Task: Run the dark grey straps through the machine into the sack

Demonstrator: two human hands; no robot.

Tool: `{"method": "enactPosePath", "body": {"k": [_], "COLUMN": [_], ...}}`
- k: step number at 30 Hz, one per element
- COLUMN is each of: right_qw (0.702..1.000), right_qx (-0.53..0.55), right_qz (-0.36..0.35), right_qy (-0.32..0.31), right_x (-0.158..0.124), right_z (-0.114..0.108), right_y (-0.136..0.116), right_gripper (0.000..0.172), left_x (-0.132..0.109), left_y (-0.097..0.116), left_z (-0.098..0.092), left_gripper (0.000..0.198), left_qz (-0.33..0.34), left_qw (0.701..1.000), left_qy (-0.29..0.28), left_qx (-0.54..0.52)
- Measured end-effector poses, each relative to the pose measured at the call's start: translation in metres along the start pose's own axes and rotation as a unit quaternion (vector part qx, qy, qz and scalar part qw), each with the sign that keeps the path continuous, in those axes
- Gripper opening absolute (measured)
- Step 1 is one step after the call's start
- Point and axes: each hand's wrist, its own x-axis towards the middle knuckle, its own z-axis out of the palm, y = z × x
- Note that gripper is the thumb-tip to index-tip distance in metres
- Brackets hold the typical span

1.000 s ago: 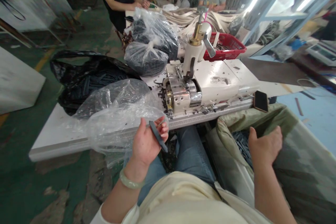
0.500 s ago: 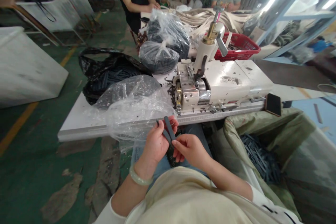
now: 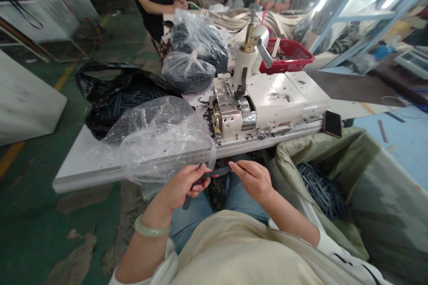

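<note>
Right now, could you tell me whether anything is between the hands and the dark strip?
Nothing visible is: the left hand and the right hand each grip the strip directly. A clear bag hangs close above the left hand.

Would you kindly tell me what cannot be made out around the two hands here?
Head view, left hand: fingers cover one end of the dark strip; one strip or two is unclear.
Head view, right hand: fingertips hide the strip's other end.
Head view, clear bag: shiny, crumpled plastic blurs its contents.
Head view, sack: folds hide how full it is.
</note>
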Motion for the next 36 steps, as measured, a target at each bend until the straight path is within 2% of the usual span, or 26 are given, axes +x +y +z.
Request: {"method": "enactPosePath", "body": {"k": [2,4,5,6,8,9,11,16,20,24,28,30,33,36], "right_qw": [0.996,0.969,0.939,0.898,0.806,0.769,0.722,0.651,0.598,0.575,0.612,0.619,0.61,0.637], "right_qx": [0.068,0.186,0.264,0.344,0.483,0.529,0.58,0.638,0.668,0.689,0.678,0.675,0.662,0.606], "right_qz": [0.044,0.151,0.214,0.271,0.342,0.358,0.377,0.412,0.443,0.44,0.407,0.402,0.435,0.475], "right_qy": [0.027,0.052,0.054,0.048,0.023,0.011,-0.002,-0.004,0.0,-0.011,-0.014,-0.018,-0.017,0.036], "right_x": [0.0,0.003,0.006,0.008,0.013,0.015,0.018,0.024,0.031,0.034,0.039,0.049,0.074,0.1], "right_z": [0.004,0.01,0.013,0.017,0.022,0.025,0.029,0.032,0.032,0.034,0.033,0.028,0.016,0.007], "right_y": [-0.001,-0.005,-0.007,-0.009,-0.012,-0.013,-0.015,-0.017,-0.014,-0.009,-0.002,0.004,0.02,0.044], "right_gripper": [0.037,0.037,0.036,0.036,0.035,0.035,0.035,0.031,0.037,0.038,0.036,0.036,0.037,0.039], "left_x": [-0.002,-0.002,-0.002,-0.001,0.0,0.0,0.001,0.003,0.003,0.003,0.01,0.014,0.019,0.021], "left_y": [-0.001,-0.001,-0.001,-0.001,0.001,0.001,0.003,0.005,0.006,0.008,0.008,0.005,0.003,0.003], "left_z": [0.002,0.004,0.005,0.006,0.008,0.009,0.012,0.016,0.014,0.012,0.015,0.018,0.022,0.022], "left_gripper": [0.041,0.039,0.04,0.04,0.04,0.041,0.04,0.038,0.035,0.032,0.035,0.037,0.038,0.038], "left_qz": [0.007,0.034,0.045,0.052,0.059,0.06,0.059,0.05,0.037,0.032,0.014,0.001,-0.003,0.009], "left_qw": [0.999,0.998,0.997,0.997,0.996,0.996,0.996,0.996,0.994,0.995,0.993,0.992,0.991,0.99], "left_qy": [-0.013,-0.014,-0.011,-0.006,0.004,0.007,0.01,0.012,-0.022,-0.044,-0.064,-0.07,-0.062,-0.049], "left_qx": [0.039,0.056,0.058,0.06,0.062,0.064,0.066,0.079,0.096,0.079,0.094,0.106,0.119,0.13]}}
